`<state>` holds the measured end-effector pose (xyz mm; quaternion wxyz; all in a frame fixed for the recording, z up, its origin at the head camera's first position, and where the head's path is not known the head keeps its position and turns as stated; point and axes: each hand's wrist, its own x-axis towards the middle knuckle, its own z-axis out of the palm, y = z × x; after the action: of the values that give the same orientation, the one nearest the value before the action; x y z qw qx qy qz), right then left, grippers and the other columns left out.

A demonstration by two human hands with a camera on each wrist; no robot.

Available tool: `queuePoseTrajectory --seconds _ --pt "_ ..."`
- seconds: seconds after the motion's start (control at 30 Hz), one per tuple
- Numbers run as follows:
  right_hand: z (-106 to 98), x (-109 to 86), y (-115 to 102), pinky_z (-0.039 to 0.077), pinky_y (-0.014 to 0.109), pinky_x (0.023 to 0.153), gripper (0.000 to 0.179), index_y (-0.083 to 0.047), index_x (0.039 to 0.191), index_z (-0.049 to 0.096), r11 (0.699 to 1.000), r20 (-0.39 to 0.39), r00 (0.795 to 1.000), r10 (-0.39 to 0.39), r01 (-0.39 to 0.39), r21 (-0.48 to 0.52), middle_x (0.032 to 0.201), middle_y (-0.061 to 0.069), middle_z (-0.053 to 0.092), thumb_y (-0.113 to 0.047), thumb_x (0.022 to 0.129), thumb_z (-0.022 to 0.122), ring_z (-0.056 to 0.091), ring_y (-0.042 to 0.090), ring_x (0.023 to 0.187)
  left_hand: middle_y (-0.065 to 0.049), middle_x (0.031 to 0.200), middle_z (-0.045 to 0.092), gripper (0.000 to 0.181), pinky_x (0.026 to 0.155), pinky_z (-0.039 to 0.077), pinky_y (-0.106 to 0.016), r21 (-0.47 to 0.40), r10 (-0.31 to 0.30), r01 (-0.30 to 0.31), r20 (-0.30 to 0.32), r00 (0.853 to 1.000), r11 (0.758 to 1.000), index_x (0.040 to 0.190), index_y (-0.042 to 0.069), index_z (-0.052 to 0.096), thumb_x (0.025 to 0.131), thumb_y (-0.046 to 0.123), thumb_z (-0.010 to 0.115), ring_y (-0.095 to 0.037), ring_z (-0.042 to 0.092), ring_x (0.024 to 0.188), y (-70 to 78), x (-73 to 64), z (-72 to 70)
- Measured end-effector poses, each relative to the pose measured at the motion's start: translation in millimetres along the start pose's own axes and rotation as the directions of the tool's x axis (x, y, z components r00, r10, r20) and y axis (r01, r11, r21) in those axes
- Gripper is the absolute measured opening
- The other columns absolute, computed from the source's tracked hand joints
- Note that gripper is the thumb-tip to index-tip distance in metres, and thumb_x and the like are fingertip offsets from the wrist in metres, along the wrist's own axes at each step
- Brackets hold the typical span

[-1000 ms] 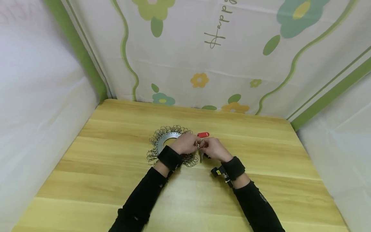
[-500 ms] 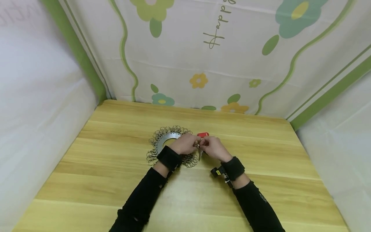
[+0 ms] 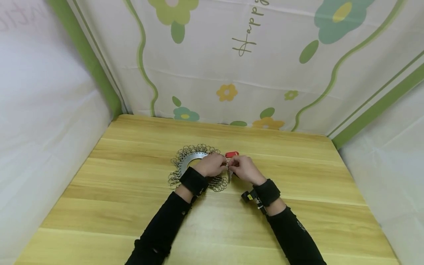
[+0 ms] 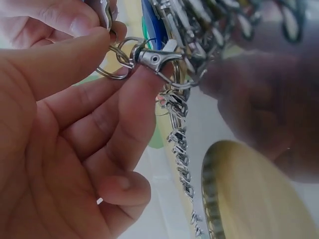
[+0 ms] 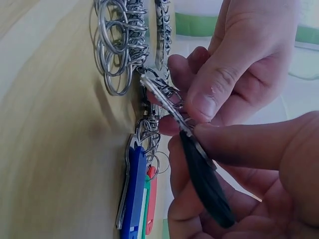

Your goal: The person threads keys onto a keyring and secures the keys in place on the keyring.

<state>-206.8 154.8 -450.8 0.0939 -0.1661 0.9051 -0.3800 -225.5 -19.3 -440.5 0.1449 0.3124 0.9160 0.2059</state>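
A flat silver ring plate (image 3: 184, 162) lies on the table, its edge hung with several snap hooks and split rings. At its right side, my left hand (image 3: 212, 164) pinches a split ring (image 4: 113, 75) between thumb and fingers. That ring hangs from a swivel snap hook (image 4: 155, 59) on the plate. My right hand (image 3: 246, 169) grips a black-headed key (image 5: 203, 181) between thumb and fingers. In the right wrist view the key's silver blade points toward my left hand (image 5: 239, 64). Fingertips hide whether the key is on the split ring.
Beyond the hands, a red key tag (image 3: 232, 154) rests on the table. Blue (image 5: 132, 189) and green (image 5: 146, 201) tags hang beside it in the right wrist view. The wooden tabletop (image 3: 116, 206) meets a flower-print cloth (image 3: 198, 73) at the back.
Both hands stay at the right side of the plate with only slight finger shifts. The key between them has turned a little. The red tag has stayed put.
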Motion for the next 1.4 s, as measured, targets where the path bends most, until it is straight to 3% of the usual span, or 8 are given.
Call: queuePoseTrajectory --seconds 0.17,0.4,0.57,0.83,1.0,1.23,1.33,1.4 --pt "0 -1.0 0 0.047 0.030 0.062 0.005 -0.008 0.087 0.066 1.000 0.015 1.000 -0.002 0.002 0.007 0.081 0.003 0.064 -0.004 0.089 0.064 0.059 0.015 0.072 0.001 0.060 0.041 0.026 0.053 0.032 -0.024 -0.013 -0.027 0.028 0.019 0.999 1.000 0.076 0.012 0.059 0.097 0.025 0.055 -0.012 0.040 0.050 1.1 0.1 0.5" --pt "-2 -3.1 0 0.047 0.030 0.061 0.005 -0.006 0.086 0.066 1.000 0.065 0.997 -0.030 0.030 0.002 0.080 0.002 0.064 -0.003 0.089 0.063 0.059 0.014 0.071 0.001 0.062 0.045 0.028 0.055 0.035 -0.024 0.001 -0.025 0.025 0.057 0.998 1.000 0.085 0.008 0.066 0.099 0.027 0.051 -0.011 0.043 0.053 1.0 0.5 3.9" --pt "-4 -2.6 1 0.047 0.030 0.061 0.005 -0.006 0.087 0.066 0.999 0.076 0.997 -0.031 0.032 -0.005 0.080 0.003 0.064 -0.003 0.090 0.063 0.058 0.014 0.069 0.002 0.059 0.042 0.028 0.053 0.033 -0.024 -0.014 -0.025 0.025 0.051 0.998 1.000 0.078 0.010 0.062 0.097 0.028 0.054 -0.012 0.040 0.050 1.0 0.5 2.5" --pt "-5 -2.4 0 0.044 0.030 0.054 0.004 -0.006 0.088 0.062 1.000 0.082 0.997 0.015 -0.015 0.006 0.079 0.006 0.063 -0.008 0.092 0.061 0.054 0.016 0.060 0.003 0.064 0.047 0.005 0.058 0.034 -0.024 -0.054 0.036 -0.035 0.014 0.999 0.998 0.088 0.010 0.063 0.091 0.014 0.061 -0.011 0.042 0.054 0.7 1.1 0.7" --pt "-10 -2.8 2 0.043 0.028 0.055 0.003 -0.003 0.090 0.062 1.000 0.143 0.990 -0.010 0.012 -0.007 0.078 0.005 0.062 -0.003 0.091 0.059 0.052 0.015 0.062 0.002 0.061 0.040 0.013 0.056 0.031 -0.024 -0.045 0.029 -0.027 0.032 0.999 0.999 0.077 0.009 0.059 0.090 0.007 0.061 -0.011 0.036 0.053 0.2 0.2 0.5" --pt "-25 -6.6 6 0.047 0.030 0.064 0.006 -0.003 0.092 0.065 0.999 0.246 0.969 -0.019 0.031 -0.045 0.084 0.002 0.065 -0.002 0.086 0.066 0.058 0.014 0.074 0.003 0.057 0.020 0.039 0.051 0.022 -0.025 0.005 -0.005 0.005 0.027 1.000 1.000 0.059 0.014 0.038 0.088 0.005 0.062 -0.011 0.020 0.049 0.4 -3.2 -2.9" --pt "-26 -8.0 11 0.047 0.031 0.066 0.008 -0.005 0.092 0.066 0.998 0.265 0.964 -0.013 0.028 -0.055 0.085 0.001 0.066 -0.004 0.085 0.069 0.058 0.014 0.075 0.004 0.053 0.022 0.042 0.049 0.023 -0.024 0.031 -0.012 0.011 0.034 0.999 0.999 0.055 0.016 0.039 0.090 0.006 0.061 -0.010 0.022 0.046 1.2 -7.5 -4.3" --pt "-25 -7.6 16 0.047 0.031 0.066 0.008 -0.006 0.092 0.067 0.996 0.277 0.961 -0.024 0.048 -0.078 0.087 0.000 0.065 -0.005 0.085 0.069 0.057 0.014 0.075 0.004 0.057 0.031 0.037 0.052 0.027 -0.025 0.076 -0.019 0.017 0.025 1.000 0.997 0.058 0.015 0.047 0.092 0.006 0.059 -0.011 0.029 0.051 2.1 -12.3 -4.3"
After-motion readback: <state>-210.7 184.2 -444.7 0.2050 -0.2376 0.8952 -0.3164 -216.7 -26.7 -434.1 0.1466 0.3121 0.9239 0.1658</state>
